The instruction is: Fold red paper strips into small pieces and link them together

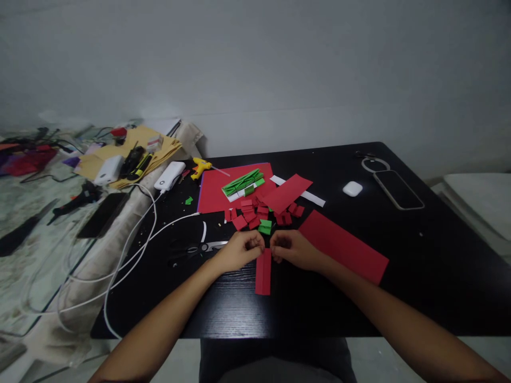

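My left hand (pixel 241 251) and my right hand (pixel 290 249) meet over the far end of a narrow red paper strip (pixel 263 274) that lies on the black table (pixel 419 266). Both hands are closed, their fingers pinching the strip's top edge. Just beyond my fingers lies a pile of small folded red pieces (pixel 255 211) with a small green folded piece (pixel 265 227). A long red paper rectangle (pixel 343 246) lies to the right of my right hand.
Black scissors (pixel 195 249) lie left of my left hand. Farther back are a red sheet (pixel 217 191), green folded strips (pixel 242 182), a glue gun (pixel 200 167), a power bank (pixel 170 176) with white cables, an earbud case (pixel 352 188) and a phone (pixel 397 189).
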The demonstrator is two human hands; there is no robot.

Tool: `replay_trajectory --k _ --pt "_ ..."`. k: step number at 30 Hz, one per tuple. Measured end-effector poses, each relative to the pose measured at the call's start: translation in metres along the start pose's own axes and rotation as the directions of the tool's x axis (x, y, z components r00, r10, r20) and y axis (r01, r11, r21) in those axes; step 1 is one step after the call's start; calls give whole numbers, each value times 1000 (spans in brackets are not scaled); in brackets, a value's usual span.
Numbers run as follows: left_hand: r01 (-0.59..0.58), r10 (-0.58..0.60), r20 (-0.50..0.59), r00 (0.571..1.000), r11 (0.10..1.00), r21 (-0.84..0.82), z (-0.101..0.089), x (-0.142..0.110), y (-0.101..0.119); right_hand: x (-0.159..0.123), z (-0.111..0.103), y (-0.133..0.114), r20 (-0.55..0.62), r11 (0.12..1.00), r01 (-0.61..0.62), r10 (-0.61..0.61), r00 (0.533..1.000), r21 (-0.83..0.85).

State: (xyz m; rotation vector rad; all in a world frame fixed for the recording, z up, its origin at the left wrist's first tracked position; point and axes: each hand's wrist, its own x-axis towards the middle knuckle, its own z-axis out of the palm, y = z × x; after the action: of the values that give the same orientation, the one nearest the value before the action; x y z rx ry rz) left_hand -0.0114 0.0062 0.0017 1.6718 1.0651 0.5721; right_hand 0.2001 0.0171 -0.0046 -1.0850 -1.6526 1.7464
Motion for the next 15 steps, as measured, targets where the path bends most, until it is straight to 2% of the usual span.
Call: replay_trajectory --k 7,15 --pt "-7 7 19 1000 1000 16 -1 1 -1 1 -1 1 32 1000 -14 14 999 9" --pt "-2 1 18 1000 1000 16 -1 1 2 2 -3 5 46 998 21 -19 999 -57"
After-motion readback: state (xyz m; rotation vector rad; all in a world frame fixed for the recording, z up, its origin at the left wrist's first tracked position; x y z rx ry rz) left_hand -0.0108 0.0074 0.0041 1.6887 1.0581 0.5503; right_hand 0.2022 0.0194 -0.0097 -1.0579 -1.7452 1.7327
